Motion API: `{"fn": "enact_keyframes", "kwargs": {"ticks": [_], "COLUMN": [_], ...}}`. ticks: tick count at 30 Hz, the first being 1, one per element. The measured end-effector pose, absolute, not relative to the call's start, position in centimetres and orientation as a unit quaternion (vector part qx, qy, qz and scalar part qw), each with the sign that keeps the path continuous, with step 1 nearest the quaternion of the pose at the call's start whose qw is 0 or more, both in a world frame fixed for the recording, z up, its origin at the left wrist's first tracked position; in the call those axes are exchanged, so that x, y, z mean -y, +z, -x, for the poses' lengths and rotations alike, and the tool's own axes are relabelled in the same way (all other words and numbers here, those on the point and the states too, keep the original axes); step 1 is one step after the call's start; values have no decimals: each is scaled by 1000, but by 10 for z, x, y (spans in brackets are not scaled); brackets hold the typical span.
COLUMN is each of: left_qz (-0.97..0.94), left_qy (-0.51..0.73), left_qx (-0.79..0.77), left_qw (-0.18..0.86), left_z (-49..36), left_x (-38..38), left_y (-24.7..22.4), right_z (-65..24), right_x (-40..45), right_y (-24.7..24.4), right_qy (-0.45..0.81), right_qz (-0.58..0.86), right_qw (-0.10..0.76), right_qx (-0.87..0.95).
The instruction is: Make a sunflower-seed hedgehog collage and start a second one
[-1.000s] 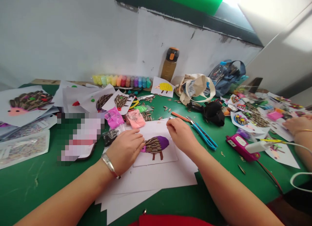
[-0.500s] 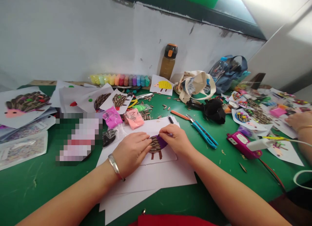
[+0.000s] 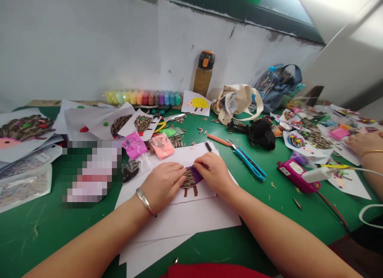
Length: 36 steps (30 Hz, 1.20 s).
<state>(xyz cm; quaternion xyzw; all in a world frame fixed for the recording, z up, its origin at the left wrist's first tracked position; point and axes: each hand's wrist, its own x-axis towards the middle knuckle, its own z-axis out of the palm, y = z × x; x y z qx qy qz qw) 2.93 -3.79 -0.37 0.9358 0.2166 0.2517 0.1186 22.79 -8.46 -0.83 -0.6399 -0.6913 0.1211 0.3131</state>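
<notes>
Sheets of white paper (image 3: 179,218) lie before me, and the top one carries a rounded animal figure with two brown legs (image 3: 190,191). Sunflower seeds (image 3: 189,179) cover the left part of its body, while purple clay (image 3: 196,175) shows bare on the right. My left hand (image 3: 163,181) rests flat over the figure's left side, fingers stretched out together. At the upper edge of the purple clay, my right hand (image 3: 214,173) pinches with thumb and forefinger. Whatever lies between those fingertips is hidden. A black pen (image 3: 208,146) is just beyond the right hand.
Pink clay (image 3: 134,145) and salmon clay (image 3: 161,145) packets sit behind the paper. To the right lie a blue utility knife (image 3: 247,160) and a magenta device (image 3: 297,177). A bottle (image 3: 204,74) stands by the wall. Another person's hand (image 3: 363,144) is at far right.
The view has shifted slightly, so most things sit a little further left. Both hands keep nearly the same place on the figure; the right fingertips have moved only slightly.
</notes>
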Motion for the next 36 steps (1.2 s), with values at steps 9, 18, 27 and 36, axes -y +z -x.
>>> {"fn": "enact_keyframes", "kwargs": {"ticks": [9,18,27,36], "left_qz": [-934,-937,-933,-930], "left_qy": [251,243,271,277], "left_qx": [-215,-212,-213,-209], "left_qw": [134,136,106,117], "left_z": [-29,-34,-33,-34], "left_x": [38,40,42,44], "left_y": [-6,-2,-4,-4], "right_z": [-225,-224,-230,-228], "right_x": [86,86,93,93], "right_y": [-9,-9,-9,-6], "right_qy": [106,108,89,87], "right_qz": [658,644,645,647], "right_qw": [257,248,274,275], "right_qx": [700,715,708,705]}}
